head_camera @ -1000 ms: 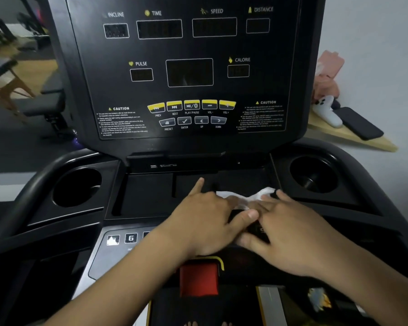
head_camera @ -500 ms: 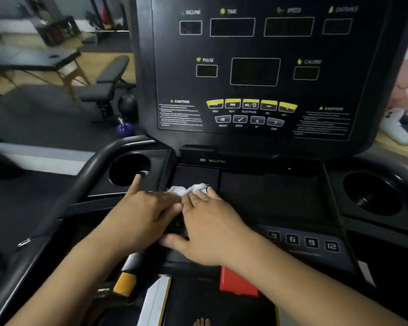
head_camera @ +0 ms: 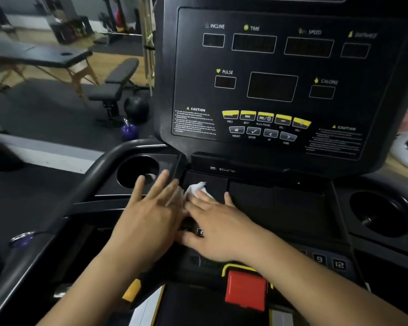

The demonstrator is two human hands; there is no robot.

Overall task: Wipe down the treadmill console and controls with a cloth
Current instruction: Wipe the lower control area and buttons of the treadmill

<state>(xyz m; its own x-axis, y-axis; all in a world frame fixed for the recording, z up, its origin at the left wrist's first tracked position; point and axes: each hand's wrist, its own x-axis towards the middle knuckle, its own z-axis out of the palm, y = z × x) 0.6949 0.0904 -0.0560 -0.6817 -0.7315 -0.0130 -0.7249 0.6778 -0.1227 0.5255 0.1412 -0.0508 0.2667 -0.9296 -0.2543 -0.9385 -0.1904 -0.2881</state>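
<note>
The black treadmill console [head_camera: 280, 74] stands upright ahead, with dark displays and a row of yellow buttons [head_camera: 265, 117]. Below it lies a flat black tray [head_camera: 276, 205]. A white cloth [head_camera: 197, 190] lies crumpled at the tray's left end. My right hand [head_camera: 222, 229] presses flat on the cloth with straight fingers. My left hand [head_camera: 149, 215] lies flat beside it, fingers spread toward the left cup holder [head_camera: 137, 171], its fingers touching the cloth's left edge. Most of the cloth is hidden under both hands.
A right cup holder [head_camera: 378, 214] sits at the tray's far end. A red safety stop [head_camera: 245, 290] and number keys [head_camera: 329, 262] lie near me. The curved handrail [head_camera: 80, 191] runs on the left. A weight bench [head_camera: 114, 88] and kettlebells stand on the floor beyond.
Both hands slid the cloth from the middle of the tray to its left end, then a little forward. My left fingers have spread toward the cup holder.
</note>
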